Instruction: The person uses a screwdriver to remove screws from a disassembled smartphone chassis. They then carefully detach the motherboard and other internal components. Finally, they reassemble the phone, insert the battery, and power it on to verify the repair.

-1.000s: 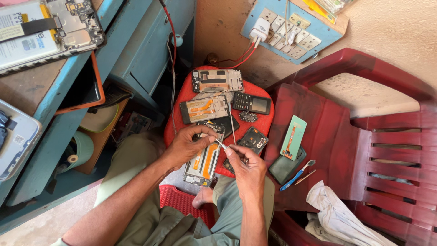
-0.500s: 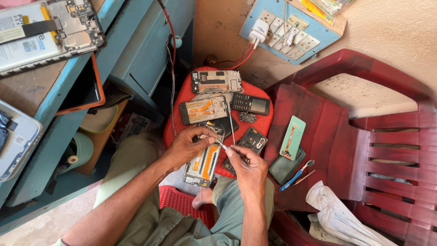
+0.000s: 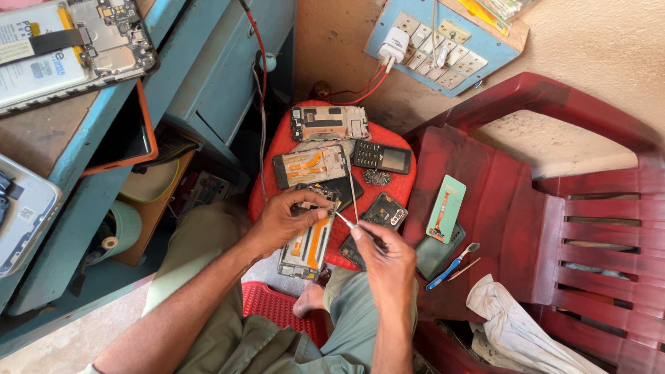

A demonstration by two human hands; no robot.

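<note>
My left hand (image 3: 280,218) grips the top of an opened phone frame (image 3: 307,246) with orange flex cables, which lies on a round red stool (image 3: 398,194). My right hand (image 3: 388,260) pinches a thin metal tool (image 3: 344,220) whose tip points at the upper part of that frame. Around it on the stool lie two more opened phone frames (image 3: 329,122) (image 3: 309,167), a small black keypad phone (image 3: 382,158) and a black back cover (image 3: 385,211).
A dark red plastic chair (image 3: 589,228) at right holds a green phone panel (image 3: 446,208), a blue toothbrush (image 3: 454,265) and a white cloth (image 3: 516,329). A blue switchboard (image 3: 443,45) with a charger hangs above. A blue workbench (image 3: 83,159) with dismantled phones stands left.
None of note; both hands stay on the phone frame, with only slight shifts of the tool tip.
</note>
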